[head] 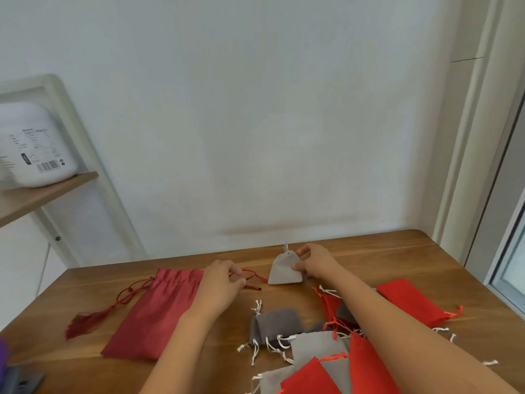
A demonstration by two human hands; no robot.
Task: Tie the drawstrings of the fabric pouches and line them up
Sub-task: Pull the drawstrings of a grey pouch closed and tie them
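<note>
1. Worktop [369,251]: wooden surface set against a pale wall; it carries every pouch.
2. Dark red pouch [153,311]: largest item, lying flat at the left with its gathered mouth toward the far edge. The fabric looks soft and light and will likely slide and crumple. Handle it by the cord, not the body.
3. Pouch pile [321,351]: red and grey pouches overlapping at the near right, not yet lined up.
4. Light grey pouch [284,270]: sits near the far edge, neck drawn in, white drawstring [285,247] looped on top. It is probably near weightless; take hold at a side edge.
5. Right hand [315,264]: grip closed on the grey pouch's right edge, pinching fabric.
6. Left hand [221,282]: grip narrow, pinching the cord.
7. Red cord [251,280]: thin, twisted, likely slippery. Pinch close to the pouch neck.
</note>
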